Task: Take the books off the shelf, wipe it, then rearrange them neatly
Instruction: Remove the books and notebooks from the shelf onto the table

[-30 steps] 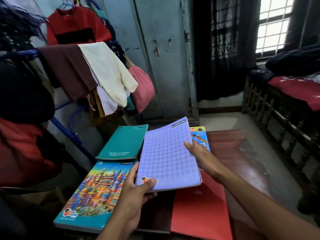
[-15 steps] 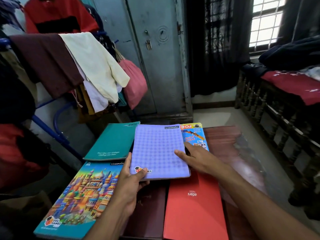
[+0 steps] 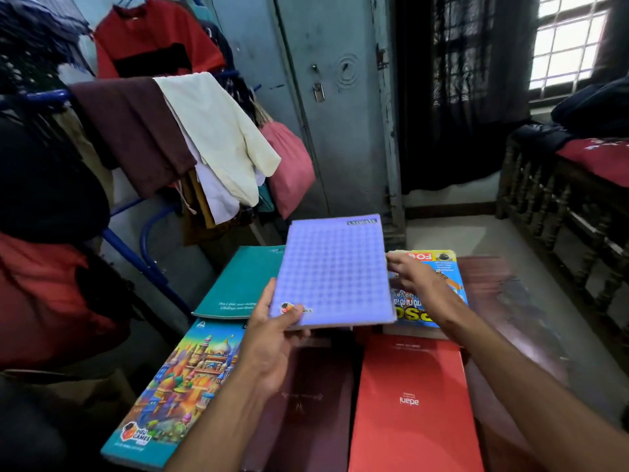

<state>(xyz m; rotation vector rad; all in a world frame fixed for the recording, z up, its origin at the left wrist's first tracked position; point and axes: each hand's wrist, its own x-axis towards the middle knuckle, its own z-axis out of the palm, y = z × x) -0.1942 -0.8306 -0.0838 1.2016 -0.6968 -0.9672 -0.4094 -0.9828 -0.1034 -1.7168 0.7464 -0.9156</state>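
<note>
Two bare hands meet on one lilac notebook [image 3: 335,270], and we see it lifted, tilted, above the other books. The left hand [image 3: 272,338] pinches its near left corner, thumb on the cover and fingers curled beneath. The right hand [image 3: 413,275] touches the notebook's right edge with its fingertips; we cannot tell whether they grip it. Under that right hand lies a yellow and blue magazine [image 3: 439,294], flat near the far edge of the dark wooden table [image 3: 510,301]. A teal notebook [image 3: 241,284] lies at the far left, a colourful castle book [image 3: 173,390] at the near left corner, a maroon book [image 3: 306,410] and a red book [image 3: 412,403] along the near edge. Left of the table, clothes [image 3: 204,137] hang over a blue rack [image 3: 143,260].
</note>
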